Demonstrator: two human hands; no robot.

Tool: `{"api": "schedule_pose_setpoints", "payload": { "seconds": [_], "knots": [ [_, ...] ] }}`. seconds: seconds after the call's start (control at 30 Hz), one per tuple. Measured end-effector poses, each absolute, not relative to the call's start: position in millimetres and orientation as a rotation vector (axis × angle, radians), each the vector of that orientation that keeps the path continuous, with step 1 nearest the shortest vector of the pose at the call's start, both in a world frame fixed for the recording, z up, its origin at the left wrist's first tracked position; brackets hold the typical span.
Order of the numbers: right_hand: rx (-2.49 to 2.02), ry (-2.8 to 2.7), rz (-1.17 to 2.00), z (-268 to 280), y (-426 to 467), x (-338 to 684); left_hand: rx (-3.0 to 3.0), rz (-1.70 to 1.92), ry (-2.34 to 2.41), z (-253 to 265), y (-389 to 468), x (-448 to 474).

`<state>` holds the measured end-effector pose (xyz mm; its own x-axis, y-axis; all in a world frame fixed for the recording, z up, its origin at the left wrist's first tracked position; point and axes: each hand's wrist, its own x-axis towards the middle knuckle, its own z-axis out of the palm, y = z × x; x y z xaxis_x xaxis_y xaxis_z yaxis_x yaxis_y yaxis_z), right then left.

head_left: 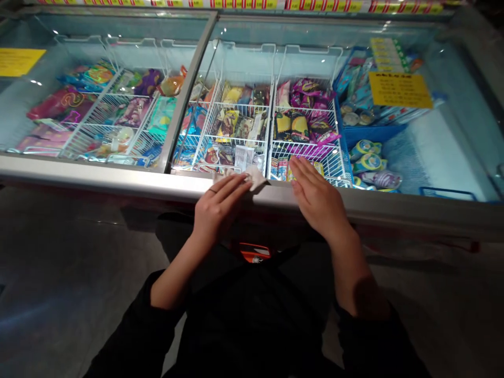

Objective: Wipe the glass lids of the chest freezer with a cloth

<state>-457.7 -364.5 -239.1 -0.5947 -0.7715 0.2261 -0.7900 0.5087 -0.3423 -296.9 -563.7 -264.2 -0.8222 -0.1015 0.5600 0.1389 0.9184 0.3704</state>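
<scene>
My left hand (218, 205) presses a crumpled white tissue (256, 178) against the metal front rim (118, 173) of a chest freezer. Its fingers lie over the tissue, and part of the tissue shows past the fingertips. My right hand (318, 202) rests at the same rim farther right, with nothing in it. Those fingers are stretched out and lie side by side, their tips over the glass lid (244, 68). Beneath the glass, white wire baskets (270, 126) hold bagged ice creams.
A blue basket (378, 134) with round-topped packs stands inside at the right. Yellow signs (400, 90) lie on the glass at both sides. The lid's metal divider (192, 89) runs front to back. Price tags (252, 4) line the far edge. Grey floor (71, 252) shows in front.
</scene>
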Motion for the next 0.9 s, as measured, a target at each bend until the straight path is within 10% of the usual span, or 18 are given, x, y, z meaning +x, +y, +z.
{"api": "schedule_pose_setpoints", "payload": {
  "seconds": [0.9],
  "knots": [
    [1.41, -2.758, 0.622, -244.3, -366.1, -486.8, -0.121, -0.523, -2.813, -229.8, -590.4, -408.4]
  ]
}}
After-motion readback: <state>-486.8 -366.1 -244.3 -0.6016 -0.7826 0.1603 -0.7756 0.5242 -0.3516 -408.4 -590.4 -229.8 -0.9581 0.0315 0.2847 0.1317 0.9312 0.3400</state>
